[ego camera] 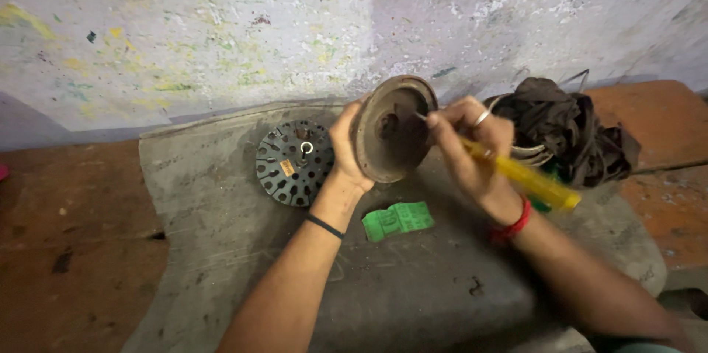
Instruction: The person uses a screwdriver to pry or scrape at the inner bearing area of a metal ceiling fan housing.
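Holding a rusty round metal cover [391,132] up on its edge above the grey mat [221,213], the left hand [346,148] grips its rim. The right hand [468,146] pinches a yellow screwdriver [527,180], its tip poking inside the cover. A black slotted metal disc [293,163] lies just beside, a green paper [398,220] near, and a dark rag [568,128] behind.

A green rectangular printed packet [398,219], apparently crumpled paper, lies flat near the middle of the grey stone slab [413,294]. A small orange-yellow label [286,167] sits on the black slotted stator [293,163] toward the slab's far-left corner.
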